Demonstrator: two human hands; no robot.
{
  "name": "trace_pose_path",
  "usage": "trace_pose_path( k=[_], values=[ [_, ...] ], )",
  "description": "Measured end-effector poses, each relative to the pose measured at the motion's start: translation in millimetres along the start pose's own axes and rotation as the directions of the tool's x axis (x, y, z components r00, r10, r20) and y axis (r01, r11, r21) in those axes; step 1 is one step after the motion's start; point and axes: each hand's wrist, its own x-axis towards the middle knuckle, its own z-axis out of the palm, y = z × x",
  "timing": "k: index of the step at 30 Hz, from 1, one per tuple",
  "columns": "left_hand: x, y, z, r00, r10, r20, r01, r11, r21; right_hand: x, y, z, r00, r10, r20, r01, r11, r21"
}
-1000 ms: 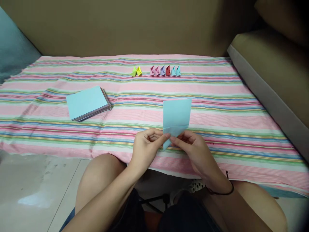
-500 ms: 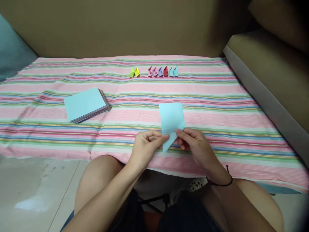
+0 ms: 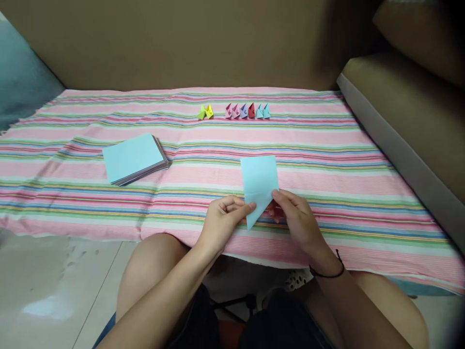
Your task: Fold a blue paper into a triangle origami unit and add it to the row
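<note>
A light blue sheet of paper (image 3: pixel 259 178) is held up over the striped cloth, its near end slanting to a point at the lower left. My left hand (image 3: pixel 225 218) pinches its left edge near that point, thumb on top and fingers curled behind. On the opposite side, my right hand (image 3: pixel 296 213) grips the right corner where the slanted edge begins, between thumb and fingers. The fingertips beneath the paper are partly hidden.
To the left lies a stack of coloured paper (image 3: pixel 133 157) with a light blue sheet on top. Small folded paper pieces (image 3: pixel 243 111) stand in a row at the back, with a yellow piece (image 3: pixel 209 111) and a green one nearby. A brown cushion (image 3: pixel 399 106) borders the right side.
My right thumb has slid outward to the right corner of the blue paper. The left hand keeps its pinch, and the whole view has shifted slightly.
</note>
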Motion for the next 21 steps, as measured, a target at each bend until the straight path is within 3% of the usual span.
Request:
trace_pose_path(
  k=[4, 7, 9, 11, 14, 17, 19, 21],
  values=[
    [3, -2, 0, 0.997, -0.042, 0.071, 0.037, 0.997, 0.069, 4, 5, -4, 0.998, -0.036, -0.051, 0.033, 0.998, -0.059],
    [4, -2, -5, 0.995, 0.005, 0.104, -0.036, 0.954, 0.297, 10, 5, -9, 0.998, -0.055, 0.027, 0.059, 0.972, -0.225],
    [4, -1, -11, 0.987, 0.153, 0.05, -0.153, 0.802, 0.578, 15, 5, -10, 0.986, -0.096, 0.133, 0.143, 0.901, -0.409],
    [5, 1, -17, 0.931, 0.365, 0.018, -0.231, 0.551, 0.802, 19, 6, -8, 0.967, -0.167, 0.195, 0.251, 0.775, -0.58],
    [12, 4, -22, 0.806, 0.557, 0.201, -0.402, 0.265, 0.876, 23, 12, -3, 0.952, -0.251, 0.173, 0.294, 0.61, -0.735],
    [28, 4, -22, 0.729, 0.462, 0.506, -0.622, 0.138, 0.771, 24, 18, 1, 0.949, -0.285, 0.137, 0.278, 0.547, -0.79],
    [40, 1, -21, 0.722, 0.35, 0.597, -0.674, 0.159, 0.721, 25, 21, 1, 0.948, -0.29, 0.129, 0.276, 0.553, -0.786],
    [50, -1, -21, 0.732, 0.31, 0.607, -0.672, 0.183, 0.717, 26, 23, -2, 0.952, -0.274, 0.138, 0.279, 0.586, -0.76]
  ],
)
